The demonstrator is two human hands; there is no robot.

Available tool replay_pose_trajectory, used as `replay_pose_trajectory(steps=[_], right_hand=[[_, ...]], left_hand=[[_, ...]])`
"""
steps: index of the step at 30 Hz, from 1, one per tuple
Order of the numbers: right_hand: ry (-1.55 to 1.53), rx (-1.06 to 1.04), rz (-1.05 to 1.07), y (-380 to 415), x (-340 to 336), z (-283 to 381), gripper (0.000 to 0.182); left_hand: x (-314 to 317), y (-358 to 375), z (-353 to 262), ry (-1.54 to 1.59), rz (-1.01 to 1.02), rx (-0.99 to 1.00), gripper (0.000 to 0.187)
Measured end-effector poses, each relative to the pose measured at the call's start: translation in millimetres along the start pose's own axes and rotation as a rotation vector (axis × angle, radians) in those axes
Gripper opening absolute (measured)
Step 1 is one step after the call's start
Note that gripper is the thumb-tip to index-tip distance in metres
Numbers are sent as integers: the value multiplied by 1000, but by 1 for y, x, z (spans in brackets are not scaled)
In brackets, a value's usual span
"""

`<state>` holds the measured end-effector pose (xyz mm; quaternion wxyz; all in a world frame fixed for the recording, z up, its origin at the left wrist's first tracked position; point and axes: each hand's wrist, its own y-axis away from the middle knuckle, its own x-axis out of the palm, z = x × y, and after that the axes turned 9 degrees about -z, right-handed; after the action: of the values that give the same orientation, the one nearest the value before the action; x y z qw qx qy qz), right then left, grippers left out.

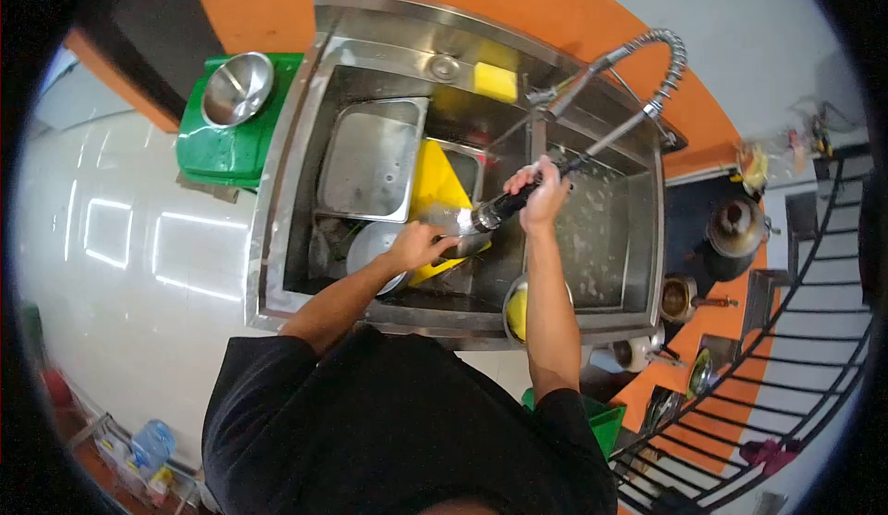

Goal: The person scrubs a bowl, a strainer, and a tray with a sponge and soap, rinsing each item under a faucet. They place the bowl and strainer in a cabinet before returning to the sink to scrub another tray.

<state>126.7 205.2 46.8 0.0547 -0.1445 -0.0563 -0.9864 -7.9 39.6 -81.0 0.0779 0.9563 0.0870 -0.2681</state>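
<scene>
My right hand (544, 198) is wrapped around the black handle of a pre-rinse spray head (499, 210), which points down and left. Water sprays from it onto a shiny metal bowl (470, 246), partly hidden by the spray and my fingers. My left hand (418, 247) pinches the bowl's near-left rim. Beneath lie a yellow board (438, 180) and a pale round basin (370, 246), in the left sink compartment. A rectangular steel pan (372, 159) leans behind them.
The right sink compartment (597, 237) holds cloudy water. A yellow sponge (495, 82) sits on the back ledge. Near the front edge stands a container with something yellow (517, 313). Another metal bowl (238, 90) rests on a green bin (215, 149) at left. The spring hose (678, 52) arches overhead.
</scene>
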Motion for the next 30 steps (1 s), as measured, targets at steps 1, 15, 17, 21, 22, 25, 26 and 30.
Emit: replay_pose_trajectory(steps=[1,15,17,21,22,25,26,30], right_hand=[[-54,-50,6,-1,4,-3,36],[124,-86,-65,-41,-20,-40,23],[123,-79,-49,-40,-19,-38,22],[140,-82,-53,-44,-21,-39,20],[140,-81,-51,-44,-23,-42,20],[99,-66,-79,-45,-27,-45,19],[110,-61,-83,-45,-30,-45,19],[178,-80,-129,-43,-32,-47,17]], left_hand=[[6,-1,5,54,-187,163,42],[-46,33,28,1883,302,-739,66],[-45,35,31,1900,289,-762,65],[-77,44,7,1881,231,-657,66],[-88,46,2,1883,201,-568,66],[-145,40,7,1653,-224,-448,69],[-175,38,13,1409,-456,-449,60],[-288,11,49,30,-1102,127,38]])
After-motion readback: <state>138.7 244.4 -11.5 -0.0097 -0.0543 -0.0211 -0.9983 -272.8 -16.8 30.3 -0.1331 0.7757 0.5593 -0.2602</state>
